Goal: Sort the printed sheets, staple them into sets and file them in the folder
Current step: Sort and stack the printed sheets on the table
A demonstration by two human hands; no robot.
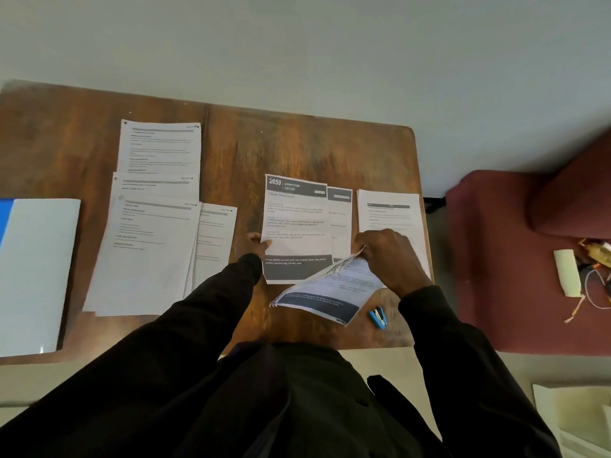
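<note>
While the sorting is going on in the middle of the frame, the risk is sitting with the right hand (388, 256): it is gripping a sheaf of printed sheets (322, 294) by one upper corner only, fingers curled round that corner, and the free end is sagging and fanning out toward lower centre. In my judgement a slack grip could let pages slide out and mix the order.

That sagging end is also hanging just beside the blue stapler (378, 317), near the table's (297, 143) lower edge, so a sweep of paper could be nudging it off.

The left hand (259, 242) is pinching the left margin of the dark-headed sheet marked 2659 (296, 219), thumb and fingers closed on the paper. That sheet is lying over another dark-headed sheet (340, 223). A crooked drop could be leaving the set skewed for stapling.

White piles (148, 242) are waiting centre left, a plain sheet (390, 209) is lying to the right, and the folder (36, 276) is lying at the far left.
</note>
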